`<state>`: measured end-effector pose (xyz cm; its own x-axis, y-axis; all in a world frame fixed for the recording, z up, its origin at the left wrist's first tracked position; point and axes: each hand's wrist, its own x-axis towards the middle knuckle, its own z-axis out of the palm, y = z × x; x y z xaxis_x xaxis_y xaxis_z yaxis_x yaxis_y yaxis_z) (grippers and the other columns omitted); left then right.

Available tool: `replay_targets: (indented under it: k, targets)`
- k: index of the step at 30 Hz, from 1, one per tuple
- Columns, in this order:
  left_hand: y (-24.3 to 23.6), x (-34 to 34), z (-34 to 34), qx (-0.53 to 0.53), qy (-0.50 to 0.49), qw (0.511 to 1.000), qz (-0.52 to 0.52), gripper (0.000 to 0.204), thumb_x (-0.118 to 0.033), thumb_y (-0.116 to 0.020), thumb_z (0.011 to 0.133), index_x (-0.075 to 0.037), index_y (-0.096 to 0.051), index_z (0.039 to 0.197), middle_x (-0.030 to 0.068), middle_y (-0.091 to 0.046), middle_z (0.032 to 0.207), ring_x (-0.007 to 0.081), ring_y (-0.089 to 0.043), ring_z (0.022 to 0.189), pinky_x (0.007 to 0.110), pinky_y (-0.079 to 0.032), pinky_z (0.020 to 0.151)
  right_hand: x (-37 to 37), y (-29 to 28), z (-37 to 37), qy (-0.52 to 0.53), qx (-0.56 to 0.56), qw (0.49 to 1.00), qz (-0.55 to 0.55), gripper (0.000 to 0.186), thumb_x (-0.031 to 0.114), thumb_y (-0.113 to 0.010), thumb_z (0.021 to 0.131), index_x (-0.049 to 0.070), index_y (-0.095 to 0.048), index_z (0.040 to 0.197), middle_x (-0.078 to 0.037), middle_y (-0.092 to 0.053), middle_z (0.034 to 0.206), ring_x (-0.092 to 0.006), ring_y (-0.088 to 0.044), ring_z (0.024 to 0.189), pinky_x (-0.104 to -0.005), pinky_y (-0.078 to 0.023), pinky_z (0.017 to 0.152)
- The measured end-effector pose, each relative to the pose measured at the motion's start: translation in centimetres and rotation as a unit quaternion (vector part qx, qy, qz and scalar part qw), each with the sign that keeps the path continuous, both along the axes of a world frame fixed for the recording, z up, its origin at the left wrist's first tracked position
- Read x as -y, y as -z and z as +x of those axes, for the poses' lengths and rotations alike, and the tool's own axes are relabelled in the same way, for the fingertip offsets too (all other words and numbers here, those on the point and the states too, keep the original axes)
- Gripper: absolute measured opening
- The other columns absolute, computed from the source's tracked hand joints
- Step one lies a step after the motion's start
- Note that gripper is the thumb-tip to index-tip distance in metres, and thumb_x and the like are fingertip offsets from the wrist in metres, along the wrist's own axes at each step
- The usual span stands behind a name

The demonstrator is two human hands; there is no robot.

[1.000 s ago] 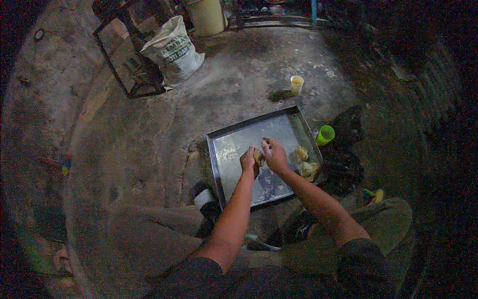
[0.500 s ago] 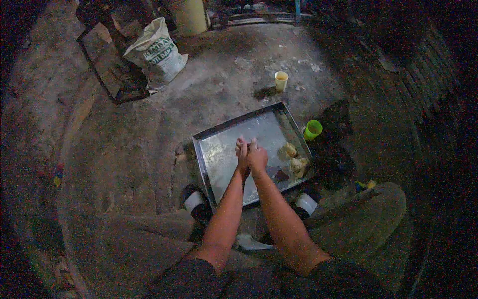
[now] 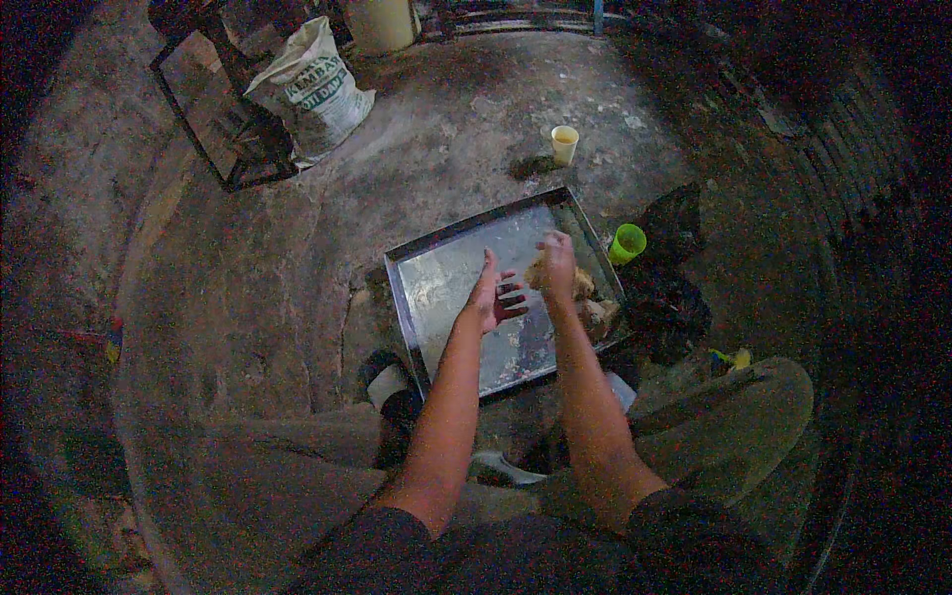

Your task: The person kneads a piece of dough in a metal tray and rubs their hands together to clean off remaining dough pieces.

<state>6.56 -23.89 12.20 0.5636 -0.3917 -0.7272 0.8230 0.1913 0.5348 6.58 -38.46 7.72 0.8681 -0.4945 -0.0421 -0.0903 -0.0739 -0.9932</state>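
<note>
Over a shallow metal tray [image 3: 431,297], my left hand [image 3: 496,297] is open, palm turned inward, fingers spread and empty. Just right of it, my right hand [image 3: 555,263] is raised with curled fingers on a pale beige, dough-like lump [image 3: 536,275]; motion blurs its outline. More beige lumps [image 3: 598,317] lie along the tray's right side, partly behind my right hand and wrist.
A green cup [image 3: 627,243] stands right of the tray, near black plastic bags [image 3: 664,317]. A pale cup [image 3: 564,144] stands beyond it. A white sack [image 3: 312,104], dark-framed panel [image 3: 193,99] and cream bucket [image 3: 380,22] are at the back. My bent legs frame the tray.
My hands, together half a second ago, have parted. The left has opened; the right has moved up and to the right with a beige lump. The view has shifted slightly.
</note>
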Motion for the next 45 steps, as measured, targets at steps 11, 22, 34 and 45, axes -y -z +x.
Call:
replay_targets:
  k: [11,22,34,45]
  targets:
    - [8.8,-5.9,1.4,-0.016,-0.304,0.939,0.158,0.049,-0.052,-0.067,0.078,-0.004,-0.062,0.087,0.006,-0.059,0.066,0.0196,-0.056,0.051,0.033,-0.047,0.048,-7.9,-2.2,-1.2,-0.169,-0.056,0.984,-0.019,0.052,0.039,-0.045,0.093,0.005,-0.043,0.133,-0.021,-0.047,0.131,-0.0356,-0.047,0.118,-0.0417,-0.038,0.098]
    - [4.8,-5.3,-0.8,0.002,-0.267,0.952,-0.152,0.056,-0.065,-0.049,0.083,-0.012,-0.055,0.097,0.0027,-0.05,0.068,0.0166,-0.052,0.055,0.03,-0.042,0.045,8.7,8.1,-1.7,-0.059,-0.399,0.8,-0.444,0.036,0.024,-0.068,0.077,0.011,-0.061,0.11,-0.015,-0.061,0.112,-0.0338,-0.062,0.097,-0.0471,-0.051,0.08]
    - [2.0,-6.6,1.1,0.043,-0.232,0.942,-0.239,0.061,-0.056,-0.038,0.092,-0.006,-0.044,0.126,0.0154,-0.055,0.123,0.031,-0.056,0.108,0.039,-0.052,0.082,-2.8,-1.7,0.8,-0.184,-0.091,0.779,0.592,0.032,0.03,-0.06,0.085,0.01,-0.058,0.11,-0.012,-0.063,0.099,-0.0293,-0.061,0.089,-0.0413,-0.05,0.08]
    - [-1.5,-3.9,2.5,0.134,-0.114,0.946,-0.274,0.073,-0.063,-0.033,0.09,-0.008,-0.034,0.139,0.0105,-0.049,0.132,0.0242,-0.051,0.117,0.037,-0.043,0.095,-8.5,-9.4,3.4,-0.012,-0.118,0.992,-0.039,0.061,0.052,-0.049,0.091,-0.001,-0.063,0.063,-0.009,-0.058,0.056,-0.017,-0.055,0.049,-0.0341,-0.043,0.05]
